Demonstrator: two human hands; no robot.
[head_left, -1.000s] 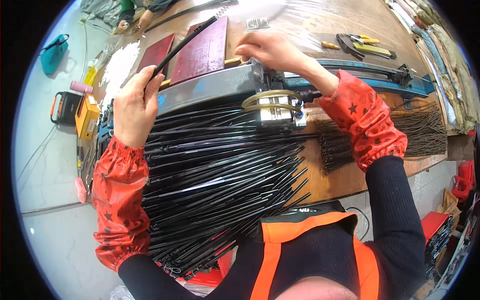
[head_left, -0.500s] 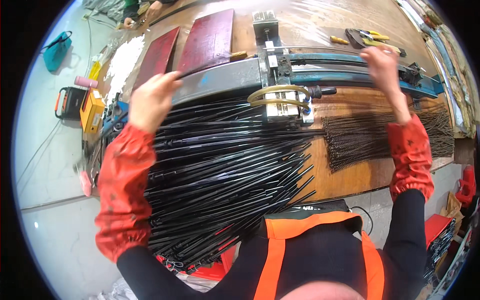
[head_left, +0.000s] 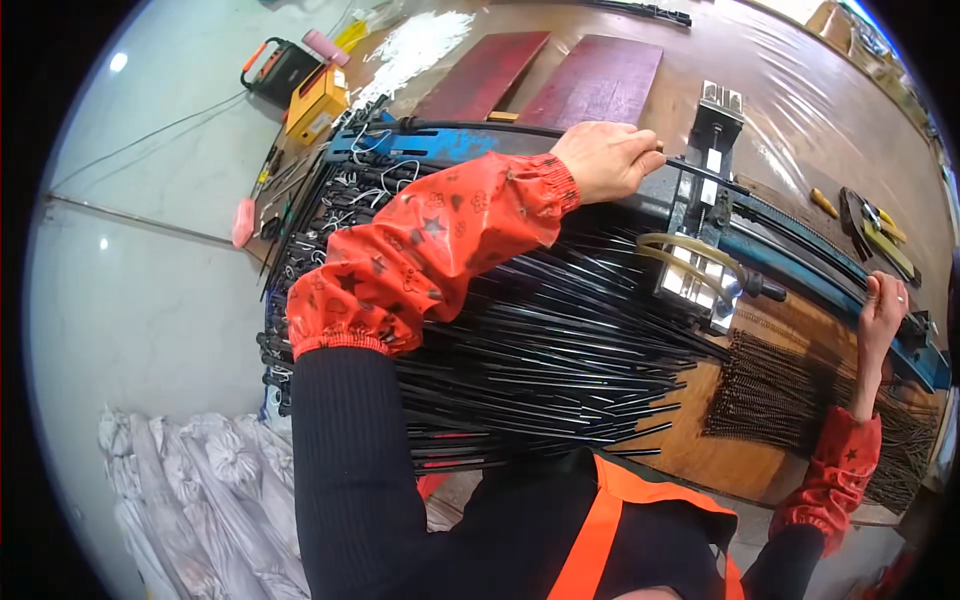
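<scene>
We've got the left hand (head_left: 610, 162) clamped on a dark rod (head_left: 705, 174), fingers and thumb together. Rod sits low along the bench fixture, running out both sides of those fingers; half a second ago the left hand was a blur farther from the clamp, and a second ago we had a rod tilted up in it. Now the left fingers are just beside the metal clamp (head_left: 723, 103), with the yellowish hose (head_left: 690, 243) below and right of them.

Right hand (head_left: 882, 312) has shifted too: from above the rail to down near the far end of the blue rail (head_left: 790, 262). Its fingers are curled, thumb up; we can't tell whether they're clamped on anything.

Pile of black rods (head_left: 540, 340) lies below the left fingers; bundle of springs (head_left: 765, 390) is left of and below the right fingers. Red boards (head_left: 600, 80) sit beyond the left fingers, yellow-handled tools (head_left: 885, 230) just beyond the right ones.

View has swung: pale wrapped bundles (head_left: 200, 490) now show well below and left of the left fingers.
</scene>
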